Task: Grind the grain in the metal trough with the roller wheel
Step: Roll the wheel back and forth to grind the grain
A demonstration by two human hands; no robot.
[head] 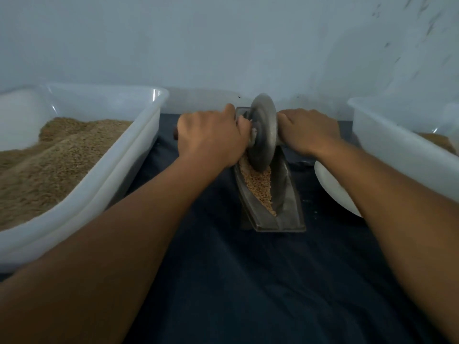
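Now two hands (211, 137) (308, 131), one roller wheel (263, 132), one trough (285, 207), two tubs (139, 145) (397, 150)

Ahead of my view stood a plain pale blue-grey wall (223, 40), unevenly lit, with dark scuff marks (419, 18) toward its upper right. A dark navy cloth (248, 281), lightly creased, covered the surface below. Light was dim and cool; I could not make out its source.

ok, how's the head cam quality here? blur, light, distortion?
Head view: dim, flat, bluish light, no hard shadows; soft overall, left hand and right hand slightly blurred at the wheel; small glare on the left tub rim; wide-angle stretch bows the forearms and wall at the edges; grain in the trough still readable.
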